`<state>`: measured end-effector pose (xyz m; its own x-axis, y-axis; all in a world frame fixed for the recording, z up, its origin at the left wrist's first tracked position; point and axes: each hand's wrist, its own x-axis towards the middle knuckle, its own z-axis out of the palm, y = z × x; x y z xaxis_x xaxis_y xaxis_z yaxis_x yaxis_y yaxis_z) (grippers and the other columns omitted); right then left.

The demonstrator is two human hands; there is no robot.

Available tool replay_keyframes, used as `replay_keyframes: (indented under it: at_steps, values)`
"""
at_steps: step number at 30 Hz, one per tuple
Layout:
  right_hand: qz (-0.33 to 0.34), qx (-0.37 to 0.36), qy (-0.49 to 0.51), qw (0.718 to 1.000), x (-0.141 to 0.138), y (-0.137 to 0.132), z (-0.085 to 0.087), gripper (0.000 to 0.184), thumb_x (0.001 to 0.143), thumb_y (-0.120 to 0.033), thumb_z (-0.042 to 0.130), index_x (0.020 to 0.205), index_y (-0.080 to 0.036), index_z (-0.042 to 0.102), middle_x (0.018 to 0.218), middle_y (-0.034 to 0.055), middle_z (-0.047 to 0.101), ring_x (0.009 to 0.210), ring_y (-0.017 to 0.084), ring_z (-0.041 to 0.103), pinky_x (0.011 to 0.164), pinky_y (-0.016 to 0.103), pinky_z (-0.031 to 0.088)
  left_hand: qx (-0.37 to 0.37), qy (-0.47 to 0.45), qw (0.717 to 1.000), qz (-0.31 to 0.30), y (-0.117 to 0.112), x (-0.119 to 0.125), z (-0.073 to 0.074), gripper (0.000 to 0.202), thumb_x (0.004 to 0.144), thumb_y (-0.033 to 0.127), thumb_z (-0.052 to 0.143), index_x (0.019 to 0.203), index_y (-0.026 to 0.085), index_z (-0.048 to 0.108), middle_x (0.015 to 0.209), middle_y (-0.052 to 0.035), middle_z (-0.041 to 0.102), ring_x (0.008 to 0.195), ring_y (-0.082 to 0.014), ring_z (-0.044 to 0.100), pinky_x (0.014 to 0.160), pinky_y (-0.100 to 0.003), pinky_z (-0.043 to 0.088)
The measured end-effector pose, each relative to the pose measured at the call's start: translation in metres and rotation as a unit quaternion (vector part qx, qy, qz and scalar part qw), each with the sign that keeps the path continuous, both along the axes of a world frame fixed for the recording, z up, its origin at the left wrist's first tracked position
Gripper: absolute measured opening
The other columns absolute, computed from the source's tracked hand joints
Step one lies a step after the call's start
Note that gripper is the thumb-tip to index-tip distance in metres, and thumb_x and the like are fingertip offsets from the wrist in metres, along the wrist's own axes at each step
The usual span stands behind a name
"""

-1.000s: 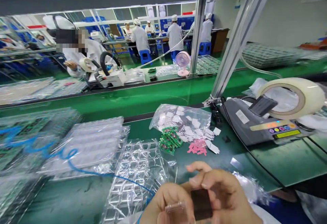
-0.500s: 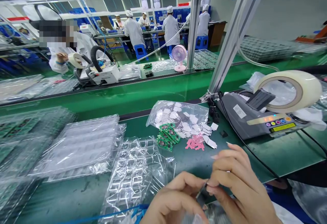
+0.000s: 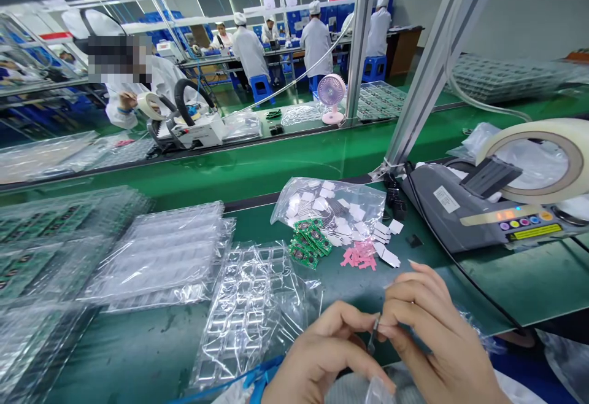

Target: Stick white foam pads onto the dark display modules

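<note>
**Two hands pinch a small thin piece above the green surface**

Low at the near edge, the left hand (image 3: 322,358) and the right hand (image 3: 435,339) meet over the green surface (image 3: 138,355). Between them is a small thin piece (image 3: 373,332), seen edge-on and too slim to identify. The left hand's fingers (image 3: 350,317) curl in, with thumb and forefinger closing on the piece from the left. The right hand's fingers (image 3: 407,317) press on it from the other side, and its remaining fingers arch loosely above. The piece is held clear of the surface, just in front of the person.

Left of the hands, a clear blister tray (image 3: 248,312) lies under wrinkled film. More clear trays (image 3: 161,256) are stacked beyond it. Further back, a plastic bag of white squares (image 3: 329,204) lies open, with some squares spilled beside it. A small heap of green circuit boards (image 3: 309,243) touches the bag's front edge, and a cluster of pink pieces (image 3: 359,258) lies just right of them.

To the right stands a grey tape dispenser (image 3: 460,213) with coloured buttons, carrying a large roll of tape (image 3: 545,158). Across the green belt, a person in white (image 3: 151,85) works beside a pink desk fan (image 3: 331,94).
</note>
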<state>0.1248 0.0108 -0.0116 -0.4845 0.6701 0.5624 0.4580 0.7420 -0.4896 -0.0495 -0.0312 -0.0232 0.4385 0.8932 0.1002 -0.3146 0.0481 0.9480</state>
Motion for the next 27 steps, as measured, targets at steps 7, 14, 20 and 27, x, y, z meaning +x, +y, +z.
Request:
replay_keyframes:
  at_steps: [7, 14, 20, 27]
  values:
    - [-0.01, 0.016, -0.003, 1.0, -0.003, 0.0, -0.012, 0.015, 0.084, -0.009, 0.04, 0.076, -0.019, 0.046, 0.071, 0.0004, 0.052, 0.073, 0.017, 0.048, 0.09, 0.043, 0.025, -0.023, -0.024, 0.999, -0.012, 0.004, 0.0, -0.001, 0.025, 0.072, 0.034, 0.065, 0.096, 0.029, 0.07, 0.102, -0.0086, 0.045, 0.104, -0.0257, 0.048, 0.093, -0.041, 0.036]
    - [0.004, -0.034, -0.04, 0.999, 0.006, -0.016, 0.001, 0.019, 0.087, -0.015, 0.038, 0.069, -0.022, 0.039, 0.069, -0.0026, 0.052, 0.071, 0.014, 0.054, 0.098, 0.041, 0.025, -0.2, -0.17, 0.965, 0.008, 0.004, 0.008, 0.002, 0.028, 0.057, 0.045, 0.074, 0.074, 0.023, 0.074, 0.105, -0.0061, 0.049, 0.102, -0.0218, 0.051, 0.095, -0.034, 0.036]
    - [-0.056, -0.12, -0.152, 0.979, 0.056, -0.01, -0.048, 0.019, 0.089, -0.022, 0.038, 0.072, -0.021, 0.044, 0.07, 0.0004, 0.053, 0.067, 0.015, 0.055, 0.062, 0.026, 0.045, -0.253, -0.209, 0.944, 0.039, 0.006, 0.005, 0.004, 0.033, 0.055, 0.047, 0.074, 0.073, 0.019, 0.073, 0.11, -0.0076, 0.047, 0.104, -0.0235, 0.048, 0.09, -0.035, 0.042]
    - [-0.109, -0.033, -0.196, 0.974, 0.065, -0.001, -0.076, 0.008, 0.083, -0.024, 0.052, 0.09, -0.02, 0.053, 0.082, 0.0031, 0.058, 0.075, 0.02, 0.056, 0.065, 0.034, 0.045, -0.136, -0.134, 0.982, 0.002, 0.009, 0.009, -0.008, 0.033, 0.056, 0.048, 0.073, 0.078, 0.024, 0.075, 0.106, -0.0076, 0.044, 0.101, -0.0232, 0.047, 0.09, -0.035, 0.039]
